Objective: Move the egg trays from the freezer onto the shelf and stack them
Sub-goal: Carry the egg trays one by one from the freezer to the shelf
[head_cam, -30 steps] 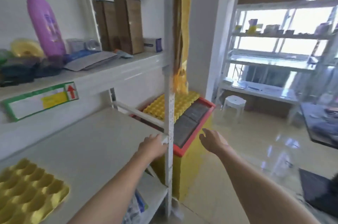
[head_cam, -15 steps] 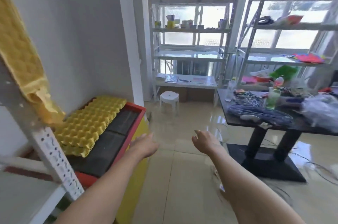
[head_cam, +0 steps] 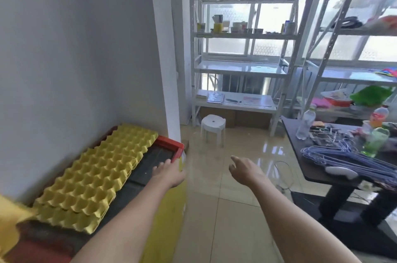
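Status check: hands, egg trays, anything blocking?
Left hand open over the freezer top, right hand open, empty. Egg trays on freezer. Nothing blocking.

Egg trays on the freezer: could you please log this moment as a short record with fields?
egg trays: yellow, lying on the freezer's dark lid along the wall
freezer: red rim, yellow side
left hand: over the freezer's front edge, beside the trays, holding nothing
right hand: over the floor, holding nothing
white stool: on the floor beyond
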